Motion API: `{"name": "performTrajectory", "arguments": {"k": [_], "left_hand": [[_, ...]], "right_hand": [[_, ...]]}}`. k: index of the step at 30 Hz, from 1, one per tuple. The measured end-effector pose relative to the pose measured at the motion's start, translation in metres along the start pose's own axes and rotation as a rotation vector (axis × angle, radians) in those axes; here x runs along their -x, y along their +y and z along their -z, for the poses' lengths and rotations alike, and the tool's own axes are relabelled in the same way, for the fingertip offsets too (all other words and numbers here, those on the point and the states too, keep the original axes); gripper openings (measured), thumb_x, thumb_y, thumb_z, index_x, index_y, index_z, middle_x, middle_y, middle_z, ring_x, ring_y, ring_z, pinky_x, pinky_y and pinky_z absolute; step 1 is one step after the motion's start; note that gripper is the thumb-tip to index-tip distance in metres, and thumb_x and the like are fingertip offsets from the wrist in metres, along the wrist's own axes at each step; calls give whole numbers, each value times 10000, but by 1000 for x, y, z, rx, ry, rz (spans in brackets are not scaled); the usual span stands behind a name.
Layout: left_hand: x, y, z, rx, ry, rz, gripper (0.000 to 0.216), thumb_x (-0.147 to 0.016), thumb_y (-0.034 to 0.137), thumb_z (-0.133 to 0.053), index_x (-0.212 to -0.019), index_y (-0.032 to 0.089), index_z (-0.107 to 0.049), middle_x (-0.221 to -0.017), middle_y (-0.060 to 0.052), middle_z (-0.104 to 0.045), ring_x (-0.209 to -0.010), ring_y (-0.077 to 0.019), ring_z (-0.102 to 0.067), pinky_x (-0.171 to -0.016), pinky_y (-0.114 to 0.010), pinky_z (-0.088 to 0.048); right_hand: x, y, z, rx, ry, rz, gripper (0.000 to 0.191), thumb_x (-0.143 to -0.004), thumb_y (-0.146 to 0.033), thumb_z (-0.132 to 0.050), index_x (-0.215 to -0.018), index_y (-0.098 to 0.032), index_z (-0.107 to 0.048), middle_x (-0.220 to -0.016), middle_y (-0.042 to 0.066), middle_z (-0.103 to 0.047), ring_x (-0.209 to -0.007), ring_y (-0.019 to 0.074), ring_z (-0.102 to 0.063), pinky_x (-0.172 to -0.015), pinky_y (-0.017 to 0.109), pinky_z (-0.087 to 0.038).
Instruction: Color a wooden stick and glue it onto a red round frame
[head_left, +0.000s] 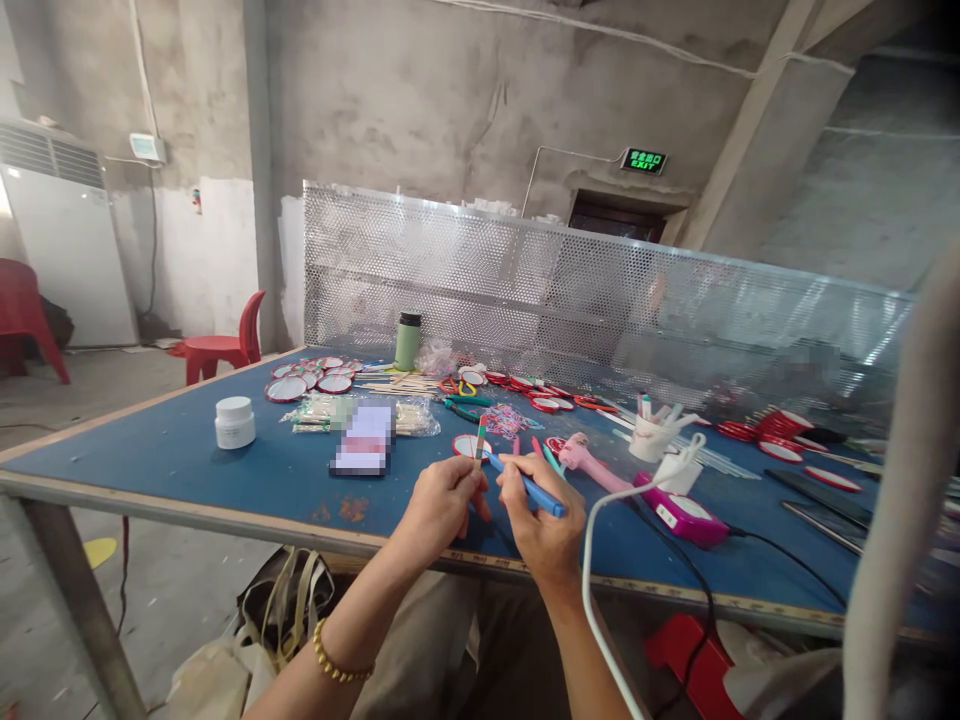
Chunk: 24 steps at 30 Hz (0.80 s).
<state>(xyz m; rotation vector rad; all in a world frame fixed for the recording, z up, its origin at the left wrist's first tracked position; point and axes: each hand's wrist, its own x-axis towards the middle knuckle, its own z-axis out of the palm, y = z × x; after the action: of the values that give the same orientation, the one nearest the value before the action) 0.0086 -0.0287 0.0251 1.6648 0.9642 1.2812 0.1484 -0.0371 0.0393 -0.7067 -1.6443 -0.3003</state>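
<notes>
Between the closed fingers of my left hand (444, 505) is a slim flat stick (481, 440), upright, its top end coloured red and green. My right hand (546, 515) is wrapped round a blue marker pen (541, 494). The pen's tip points at the stick and lies close to it; whether they touch, I cannot tell. Just behind the stick lies a round white disc with a red rim (463, 446). A pile of small colourful bits (508, 421) sits beyond my hands.
On the blue table (270, 485) are a white jar (235, 422), a phone (363, 438), a green bottle (407, 342), a pink glue gun (592, 462), a cup of pens (651, 437) and a purple box (684, 510). A white cable (589, 560) hangs near my right arm. A perforated metal screen (480, 285) stands behind.
</notes>
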Motion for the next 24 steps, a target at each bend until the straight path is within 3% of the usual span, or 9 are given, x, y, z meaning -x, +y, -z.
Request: {"name": "performTrajectory", "arguments": {"k": [18,24], "left_hand": [[1,4,1,-4,7,15,261,-903,341,-452,-733,180,-568,-619,-15,-683,-342,-74,-438,-384,-191,-293],[0,3,0,3,-1,17,268,-908,355,-450,-746,180,-573,-630,-17,-688,-346,-79,-443,-382,-194,-292]], "right_hand": [[-1,-1,0,12,-19,26,169,-924,-163,-555,-807,-176,-677,-650,5,-682,-528,122,-635,-571,229,-523],[-1,-3,2,18,-30,-5,175,-928,-176,-553,-856,-186,-712,-684,19,-723,-595,149,-689,-626,250,-570]]}}
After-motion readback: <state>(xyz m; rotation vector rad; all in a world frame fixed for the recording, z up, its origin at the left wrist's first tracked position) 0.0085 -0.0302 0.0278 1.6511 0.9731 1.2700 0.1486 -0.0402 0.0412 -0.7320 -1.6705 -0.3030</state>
